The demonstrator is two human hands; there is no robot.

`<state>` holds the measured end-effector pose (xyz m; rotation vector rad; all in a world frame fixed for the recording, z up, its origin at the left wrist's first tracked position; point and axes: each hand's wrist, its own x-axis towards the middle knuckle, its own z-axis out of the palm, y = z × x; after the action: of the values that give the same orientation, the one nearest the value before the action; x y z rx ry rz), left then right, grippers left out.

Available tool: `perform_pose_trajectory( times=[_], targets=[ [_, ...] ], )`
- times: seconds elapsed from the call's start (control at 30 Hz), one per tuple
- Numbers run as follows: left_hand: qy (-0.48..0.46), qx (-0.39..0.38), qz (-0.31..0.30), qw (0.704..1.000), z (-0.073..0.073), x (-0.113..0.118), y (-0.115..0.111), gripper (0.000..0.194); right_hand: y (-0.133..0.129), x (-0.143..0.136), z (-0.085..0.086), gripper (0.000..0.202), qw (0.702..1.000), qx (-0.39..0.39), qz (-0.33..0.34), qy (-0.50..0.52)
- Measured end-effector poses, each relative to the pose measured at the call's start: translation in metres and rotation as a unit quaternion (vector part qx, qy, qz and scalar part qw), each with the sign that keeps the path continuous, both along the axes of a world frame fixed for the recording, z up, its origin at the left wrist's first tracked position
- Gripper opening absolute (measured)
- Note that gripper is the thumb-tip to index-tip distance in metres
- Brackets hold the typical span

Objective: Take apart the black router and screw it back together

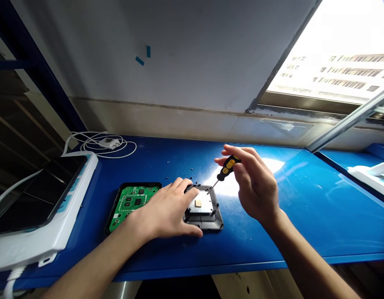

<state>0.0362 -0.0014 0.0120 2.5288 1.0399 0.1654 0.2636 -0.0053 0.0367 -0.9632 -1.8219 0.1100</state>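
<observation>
My right hand [257, 185] is closed around the black and yellow handle of a screwdriver [228, 167], whose thin shaft slants down to the left. Its tip is at the upper right corner of a silver metal plate [207, 207], which lies in a black plastic cover [207, 224]. A small tan pad [198, 203] sits on the plate. My left hand [171, 207] grips the cover from its left side, thumb along the front and fingers over the back edge. Partly behind that hand, a green circuit board [132, 201] rests in a second black casing.
Several small dark screws [192, 169] lie on the blue table [257, 245] behind the cover. At left stands a white device [64, 224] with a dark screen, near a coiled white cable [117, 154]. A metal frame bar [344, 120] crosses at right, below a window.
</observation>
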Motion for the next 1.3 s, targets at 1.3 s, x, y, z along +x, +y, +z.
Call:
perform_pose_trajectory(
  times=[1.3],
  targets=[
    [0.002, -0.004, -0.002, 1.0, 0.002, 0.0, 0.0, 0.077, -0.002, 0.001, 0.004, 0.035, 0.992, 0.078, -0.092, -0.024]
  ],
)
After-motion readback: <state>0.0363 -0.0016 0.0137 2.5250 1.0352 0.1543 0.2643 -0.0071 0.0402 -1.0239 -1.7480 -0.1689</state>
